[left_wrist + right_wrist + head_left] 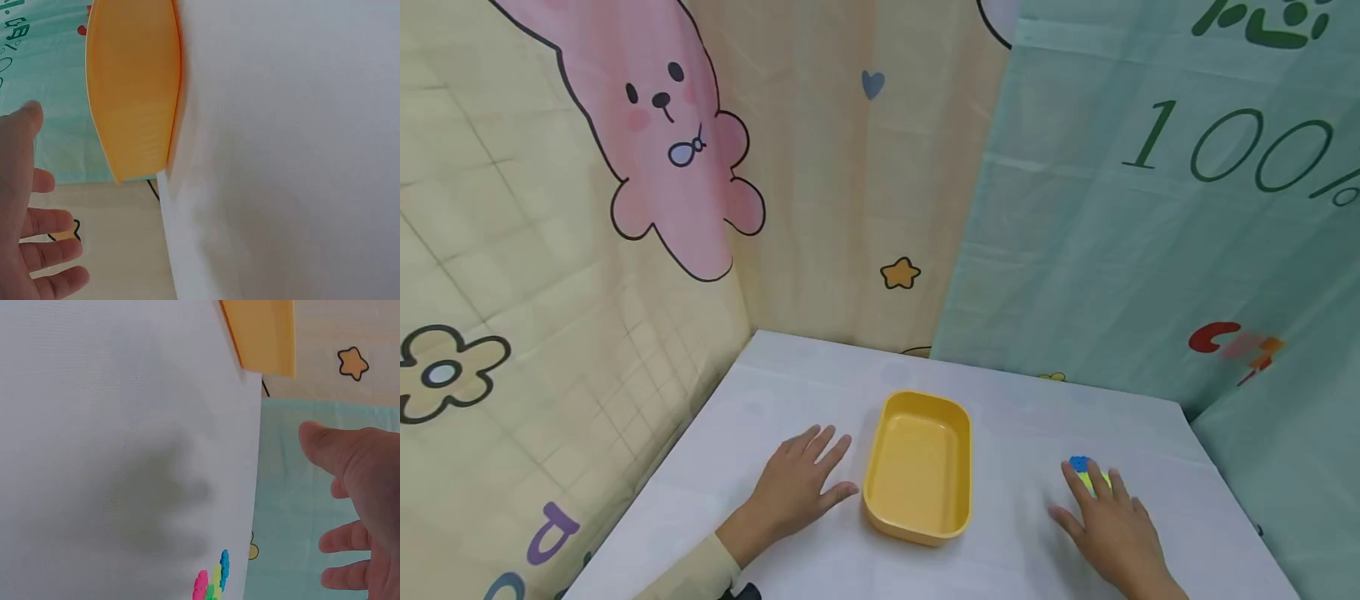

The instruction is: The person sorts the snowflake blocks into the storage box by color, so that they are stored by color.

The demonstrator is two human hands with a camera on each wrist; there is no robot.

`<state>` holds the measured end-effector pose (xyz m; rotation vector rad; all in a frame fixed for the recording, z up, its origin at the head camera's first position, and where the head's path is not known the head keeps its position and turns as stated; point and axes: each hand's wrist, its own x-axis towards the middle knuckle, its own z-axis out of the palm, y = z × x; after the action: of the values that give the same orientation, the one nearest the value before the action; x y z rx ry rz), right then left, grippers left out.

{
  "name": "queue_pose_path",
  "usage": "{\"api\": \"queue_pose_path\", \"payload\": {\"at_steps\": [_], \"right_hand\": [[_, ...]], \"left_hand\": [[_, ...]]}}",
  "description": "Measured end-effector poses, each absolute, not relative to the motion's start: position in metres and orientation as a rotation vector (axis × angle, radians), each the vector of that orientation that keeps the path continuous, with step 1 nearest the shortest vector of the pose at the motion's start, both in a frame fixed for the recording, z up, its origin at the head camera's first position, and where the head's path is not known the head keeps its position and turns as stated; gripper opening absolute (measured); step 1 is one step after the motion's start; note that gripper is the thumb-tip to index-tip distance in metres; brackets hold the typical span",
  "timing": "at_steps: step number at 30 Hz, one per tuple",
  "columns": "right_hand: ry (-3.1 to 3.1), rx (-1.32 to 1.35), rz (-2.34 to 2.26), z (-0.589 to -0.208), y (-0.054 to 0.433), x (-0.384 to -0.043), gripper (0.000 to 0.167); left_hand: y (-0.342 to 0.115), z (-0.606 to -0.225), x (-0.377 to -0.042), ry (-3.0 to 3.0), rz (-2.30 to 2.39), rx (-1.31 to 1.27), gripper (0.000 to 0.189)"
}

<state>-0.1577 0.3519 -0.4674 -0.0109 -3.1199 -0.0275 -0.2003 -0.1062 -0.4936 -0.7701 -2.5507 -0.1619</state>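
A yellow rectangular tray (pixel 917 529) stands on the white table, its inside bare. Left of it my left hand (pixel 797 483) hovers with fingers spread, thumb close to the tray's side, holding nothing. On the right, my right hand (pixel 1116 533) is held over the table with its fingers apart and nothing in them. Small bumpy-edged plastic pieces lie partly hidden under its fingers: a blue piece (pixel 1079 463) and a yellow-green one (pixel 1084 480). The right wrist view also shows a pink piece (pixel 200 585) and a green piece (pixel 210 591) beside them.
The white table (pixel 820 375) has a beige printed curtain (pixel 820 208) behind and to its left. A teal curtain (pixel 1075 250) hangs behind its right part and along the right side. Shadows of the hands fall on the tabletop.
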Motion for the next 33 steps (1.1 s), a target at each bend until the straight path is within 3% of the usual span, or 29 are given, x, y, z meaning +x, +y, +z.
{"api": "queue_pose_path", "payload": {"at_steps": [4, 12, 24, 33], "right_hand": [[-3.065, -0.015, 0.048, -0.467, 0.367, -0.162, 0.07], [-3.244, -0.316, 0.221, -0.461, 0.404, -0.194, 0.077], [-3.287, -0.359, 0.386, -0.483, 0.44, -0.227, 0.076], [-3.32, -0.443, 0.555, -0.49, 0.449, -0.232, 0.068]], "left_hand": [[-0.101, -0.496, -0.198, -2.522, -0.252, -0.856, 0.058], [-0.093, -0.5, -0.196, -2.525, -0.369, -0.947, 0.062], [-0.087, -0.512, -0.189, -2.439, -0.331, -1.003, 0.06], [-0.088, -0.514, -0.187, -2.422, -0.342, -0.982, 0.062]]}}
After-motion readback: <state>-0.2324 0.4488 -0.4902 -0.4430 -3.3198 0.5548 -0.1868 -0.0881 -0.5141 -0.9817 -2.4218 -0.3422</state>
